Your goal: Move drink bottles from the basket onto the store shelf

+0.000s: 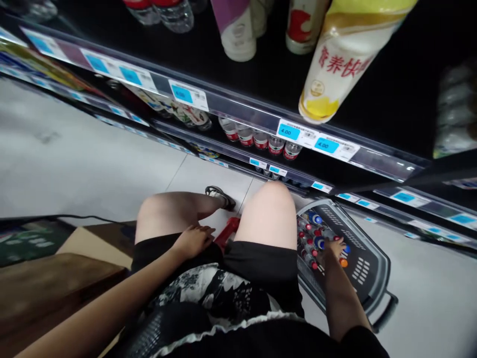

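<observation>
I sit in front of dark store shelves. My left hand (194, 238) lies on my left thigh, fingers stretched flat, holding nothing. My right hand (333, 247) reaches down into a grey shopping basket (367, 263) on the floor at my right knee. It rests on several upright bottles (312, 238) with red, blue and orange caps. Its fingers curl over the bottle tops; whether they grip one is hidden.
A shelf edge with blue price tags (288, 132) runs across the view, with a large yellow-and-white bottle (343, 59) above it. Small bottles (261, 140) stand on the lower shelf. A brown cardboard box (55, 278) sits at my left. A red object (227, 231) lies between my knees.
</observation>
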